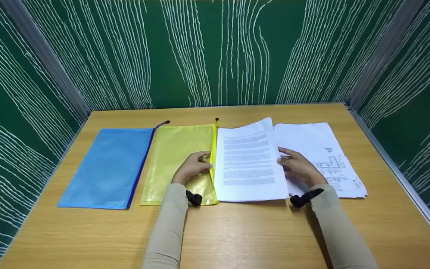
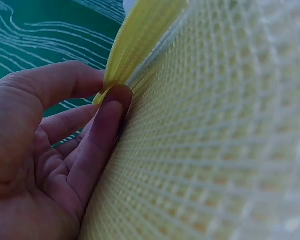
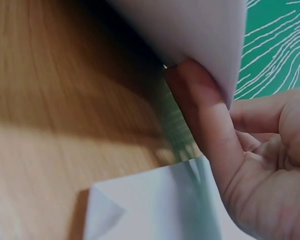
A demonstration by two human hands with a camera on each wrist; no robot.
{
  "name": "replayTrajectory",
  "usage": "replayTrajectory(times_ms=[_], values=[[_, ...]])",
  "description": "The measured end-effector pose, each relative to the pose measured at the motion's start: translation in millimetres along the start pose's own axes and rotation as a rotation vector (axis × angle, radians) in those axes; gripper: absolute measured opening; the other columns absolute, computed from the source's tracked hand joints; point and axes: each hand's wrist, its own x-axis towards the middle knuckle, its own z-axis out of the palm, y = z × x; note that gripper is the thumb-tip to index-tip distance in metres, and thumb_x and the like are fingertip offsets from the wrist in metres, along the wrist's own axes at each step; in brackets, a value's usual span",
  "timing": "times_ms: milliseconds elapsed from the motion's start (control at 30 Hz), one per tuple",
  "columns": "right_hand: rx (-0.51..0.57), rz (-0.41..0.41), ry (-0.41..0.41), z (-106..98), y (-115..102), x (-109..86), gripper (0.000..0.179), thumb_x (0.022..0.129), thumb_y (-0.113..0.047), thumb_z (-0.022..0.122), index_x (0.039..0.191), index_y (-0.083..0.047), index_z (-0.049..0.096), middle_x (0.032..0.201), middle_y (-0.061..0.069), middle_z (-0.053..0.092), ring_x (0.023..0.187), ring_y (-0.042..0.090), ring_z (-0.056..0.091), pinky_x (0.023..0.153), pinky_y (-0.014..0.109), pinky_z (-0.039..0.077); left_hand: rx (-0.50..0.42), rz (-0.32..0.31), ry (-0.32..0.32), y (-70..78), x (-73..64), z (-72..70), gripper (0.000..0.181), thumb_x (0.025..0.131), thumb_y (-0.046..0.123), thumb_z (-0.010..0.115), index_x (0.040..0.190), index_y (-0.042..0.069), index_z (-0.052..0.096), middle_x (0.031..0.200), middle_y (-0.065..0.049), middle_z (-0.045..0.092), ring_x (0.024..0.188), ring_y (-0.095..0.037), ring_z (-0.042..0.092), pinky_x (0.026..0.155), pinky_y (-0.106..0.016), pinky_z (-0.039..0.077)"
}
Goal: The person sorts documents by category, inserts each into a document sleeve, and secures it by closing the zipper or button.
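My left hand point(image 1: 192, 166) pinches the zip edge of a yellow mesh zip pouch point(image 1: 177, 144). In the left wrist view, thumb and fingers hold the yellow zip band point(image 2: 135, 42), with a gap between it and the mesh side. Printed white paper point(image 1: 248, 160) lies right beside that edge, its left side meeting the pouch's opening. My right hand point(image 1: 300, 166) grips the paper's right edge, which is raised and bowed. From the right wrist, the sheets point(image 3: 200, 30) curve up off the table between thumb and fingers.
Left of the yellow pouch lies a blue zip pouch point(image 1: 105, 168) with a dark zip. More papers with line drawings point(image 1: 312, 138) lie at the right, partly under my right hand. Green walls with white lines point(image 1: 207, 52) surround the wooden table point(image 1: 245, 231).
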Motion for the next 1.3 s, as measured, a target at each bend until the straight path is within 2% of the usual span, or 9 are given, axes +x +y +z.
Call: replayTrajectory(times_ms=[67,133,267,400,600,933,1300], values=[[0.034,0.008,0.007,0,1,0.5,0.066,0.1,-0.017,0.05,0.156,-0.019,0.015,0.149,0.02,0.036,0.102,0.014,0.062,0.081,0.028,0.054,-0.033,0.006,-0.003,-2.4,0.0,-1.5,0.062,0.089,0.005,0.063,0.146,0.007,0.039,0.071,0.002,0.041,0.059,-0.011,0.037,0.063,-0.026,0.042],[0.077,-0.003,-0.005,-1,3,1.1,0.066,0.1,-0.016,0.05,0.156,-0.018,0.014,0.143,0.018,0.043,0.098,0.013,0.064,0.078,0.026,0.055,-0.045,0.008,-0.004,-3.8,-0.6,-2.1,0.062,0.089,0.006,0.064,0.146,0.006,0.039,0.074,0.002,0.045,0.062,-0.01,0.043,0.066,-0.025,0.046],[0.173,-0.021,-0.032,-1,9,1.0,0.067,0.099,-0.011,0.051,0.156,-0.015,0.015,0.12,0.004,0.062,0.091,0.013,0.068,0.072,0.026,0.056,-0.071,-0.012,-0.009,-5.1,-3.0,-2.3,0.063,0.09,0.005,0.064,0.147,0.007,0.038,0.077,0.001,0.047,0.065,-0.011,0.046,0.069,-0.027,0.05],[0.239,-0.026,-0.039,-2,13,0.2,0.067,0.098,-0.008,0.051,0.155,-0.014,0.017,0.103,-0.006,0.069,0.088,0.013,0.07,0.07,0.026,0.057,-0.098,-0.025,0.003,-4.7,-3.0,-1.8,0.062,0.089,0.004,0.064,0.146,0.008,0.039,0.079,0.001,0.047,0.065,-0.012,0.046,0.068,-0.027,0.051],[0.277,-0.026,-0.035,-5,12,0.3,0.066,0.098,-0.008,0.051,0.155,-0.016,0.018,0.102,-0.005,0.071,0.089,0.013,0.069,0.07,0.026,0.057,-0.166,-0.021,0.027,-1.3,-0.2,-1.4,0.062,0.086,0.0,0.064,0.144,0.007,0.043,0.079,0.001,0.047,0.061,-0.011,0.045,0.062,-0.026,0.046],[0.3,-0.053,-0.074,-4,9,2.4,0.067,0.098,-0.005,0.051,0.155,-0.012,0.017,0.103,-0.003,0.072,0.089,0.014,0.07,0.07,0.027,0.057,-0.176,-0.033,0.072,-2.9,2.7,-4.7,0.061,0.084,-0.001,0.065,0.141,0.008,0.046,0.082,0.001,0.05,0.064,-0.01,0.05,0.064,-0.026,0.05],[0.296,-0.062,-0.079,-4,3,4.4,0.066,0.098,-0.004,0.05,0.155,-0.012,0.017,0.101,-0.002,0.072,0.087,0.014,0.071,0.068,0.025,0.057,-0.217,-0.039,0.053,-3.6,2.6,-9.1,0.062,0.084,0.001,0.068,0.141,0.008,0.047,0.081,0.001,0.05,0.067,-0.012,0.054,0.069,-0.027,0.054]])
